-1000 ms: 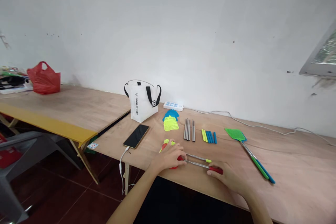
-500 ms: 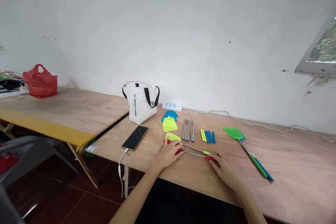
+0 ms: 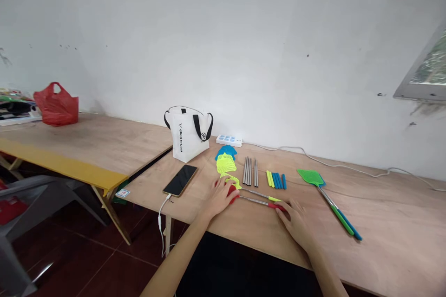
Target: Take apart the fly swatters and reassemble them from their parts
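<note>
Red fly swatter [image 3: 256, 202] spans both hands: left hand [image 3: 219, 196] flat on its head, right hand [image 3: 297, 221] fingertips on its handle.

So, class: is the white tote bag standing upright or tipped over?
Upright: the white tote bag stands on its base on the table, handles up.

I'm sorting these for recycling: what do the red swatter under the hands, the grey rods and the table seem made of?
Red swatter: shaft shines silvery like metal; head, mostly hidden under the left hand, and grip look like matte plastic. Grey rods: likely steel, by their silvery sheen. Table: bare plywood, visible grain, dull finish.
</note>
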A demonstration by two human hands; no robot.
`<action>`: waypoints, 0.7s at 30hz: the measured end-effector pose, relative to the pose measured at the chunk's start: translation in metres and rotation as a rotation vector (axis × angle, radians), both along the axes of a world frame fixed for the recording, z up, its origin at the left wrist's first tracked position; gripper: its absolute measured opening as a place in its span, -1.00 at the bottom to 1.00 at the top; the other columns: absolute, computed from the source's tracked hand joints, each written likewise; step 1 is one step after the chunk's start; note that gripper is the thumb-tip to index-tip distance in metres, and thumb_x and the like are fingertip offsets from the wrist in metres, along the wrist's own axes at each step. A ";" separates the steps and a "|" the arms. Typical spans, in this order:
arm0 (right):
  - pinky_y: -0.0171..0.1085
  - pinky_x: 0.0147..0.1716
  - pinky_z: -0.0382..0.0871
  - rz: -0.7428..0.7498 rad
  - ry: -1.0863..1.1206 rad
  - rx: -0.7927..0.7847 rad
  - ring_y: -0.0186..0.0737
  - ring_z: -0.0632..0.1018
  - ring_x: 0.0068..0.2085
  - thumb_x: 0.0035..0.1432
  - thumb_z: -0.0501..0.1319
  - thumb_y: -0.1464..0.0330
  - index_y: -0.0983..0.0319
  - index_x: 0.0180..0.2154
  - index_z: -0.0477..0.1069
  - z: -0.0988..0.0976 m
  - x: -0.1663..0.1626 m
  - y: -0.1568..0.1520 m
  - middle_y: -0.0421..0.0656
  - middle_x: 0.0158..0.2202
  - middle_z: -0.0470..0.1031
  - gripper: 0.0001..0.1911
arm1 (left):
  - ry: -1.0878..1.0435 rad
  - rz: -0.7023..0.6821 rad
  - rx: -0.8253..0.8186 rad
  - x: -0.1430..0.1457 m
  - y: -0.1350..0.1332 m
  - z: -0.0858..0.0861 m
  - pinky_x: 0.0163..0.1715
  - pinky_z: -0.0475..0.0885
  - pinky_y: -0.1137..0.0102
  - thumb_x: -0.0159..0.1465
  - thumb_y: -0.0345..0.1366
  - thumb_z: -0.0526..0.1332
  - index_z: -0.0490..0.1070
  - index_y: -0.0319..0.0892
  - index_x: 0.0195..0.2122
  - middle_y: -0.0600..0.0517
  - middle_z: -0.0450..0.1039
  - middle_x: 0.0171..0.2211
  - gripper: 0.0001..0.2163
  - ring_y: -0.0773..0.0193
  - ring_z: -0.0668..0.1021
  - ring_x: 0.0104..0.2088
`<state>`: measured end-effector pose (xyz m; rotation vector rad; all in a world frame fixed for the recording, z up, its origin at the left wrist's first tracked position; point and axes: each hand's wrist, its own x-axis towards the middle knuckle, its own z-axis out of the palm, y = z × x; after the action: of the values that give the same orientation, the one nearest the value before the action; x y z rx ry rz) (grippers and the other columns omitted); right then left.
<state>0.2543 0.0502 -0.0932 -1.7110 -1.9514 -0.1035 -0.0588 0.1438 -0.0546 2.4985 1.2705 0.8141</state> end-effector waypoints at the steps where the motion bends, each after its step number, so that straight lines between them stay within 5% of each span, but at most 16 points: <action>1: -0.02 0.01 0.36 -0.001 -0.001 -0.002 -0.01 0.53 -0.03 0.38 0.00 0.09 0.00 0.02 0.49 0.000 0.000 0.001 -0.10 -0.10 0.51 -0.62 | 0.001 0.022 0.001 -0.003 0.003 -0.001 0.25 0.23 0.03 0.49 -0.14 0.02 0.35 -0.07 0.07 -0.09 0.29 0.19 -0.75 0.04 0.36 0.23; 6: -0.03 -0.02 0.38 -0.004 0.008 -0.001 -0.02 0.54 -0.04 0.38 0.01 0.10 -0.02 0.00 0.50 -0.002 0.001 0.003 -0.12 -0.10 0.52 -0.64 | 0.104 0.116 0.002 -0.023 0.017 -0.008 0.22 0.26 0.03 0.52 -0.20 -0.09 0.32 -0.14 0.12 -0.15 0.37 0.12 -0.70 0.01 0.40 0.17; 21: -0.02 -0.03 0.37 -0.027 0.012 0.001 0.00 0.53 -0.06 0.38 0.00 0.06 -0.01 -0.05 0.52 -0.005 0.001 0.003 -0.11 -0.13 0.51 -0.62 | 0.131 0.085 0.002 -0.029 0.018 -0.010 0.24 0.23 0.08 0.49 -0.20 -0.10 0.30 -0.11 0.20 -0.12 0.38 0.16 -0.64 0.04 0.37 0.20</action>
<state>0.2549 0.0535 -0.0979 -1.7338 -1.9200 -0.1033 -0.0877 0.1616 -0.0641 2.5511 1.4274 0.6796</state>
